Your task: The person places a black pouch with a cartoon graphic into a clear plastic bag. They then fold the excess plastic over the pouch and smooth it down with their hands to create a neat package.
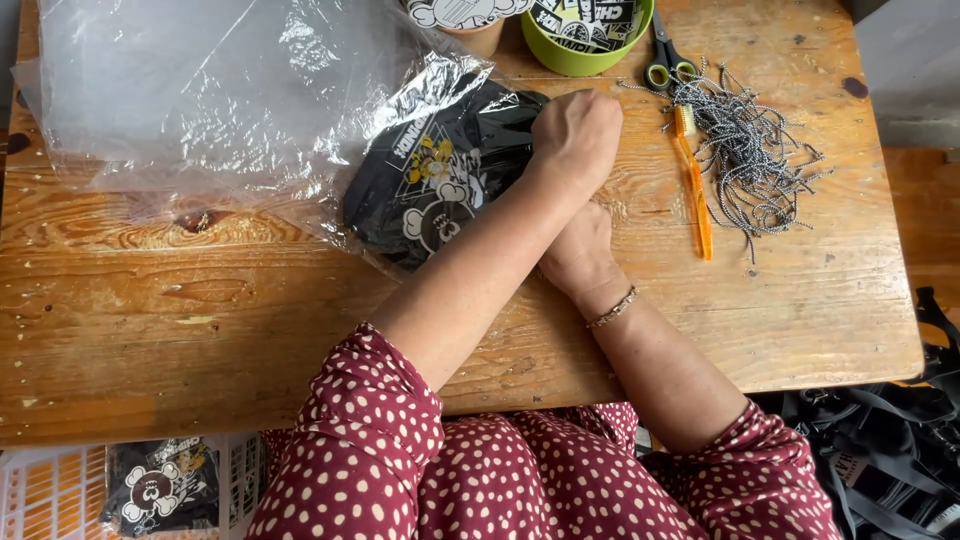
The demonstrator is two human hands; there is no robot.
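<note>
Crate (60, 490), white, below the near table (200, 330) edge. Right hand (578, 250), grip hidden under the left forearm: cannot tell. Left hand (577, 132), fisted, presses the black printed cloth (440, 180) flat, half inside its clear bag (200, 90). Toothbrush (692, 180), cords (750, 150), scissors (665, 60), green bowl (585, 45) crowd the far right; bare wood lies near left.

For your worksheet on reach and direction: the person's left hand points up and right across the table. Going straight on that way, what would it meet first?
Probably the green bowl beyond the left hand; only bare wood lies between, though heights are hard to judge.

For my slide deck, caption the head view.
Left hand presses a black printed cap half-sleeved in clear plastic bag.
</note>
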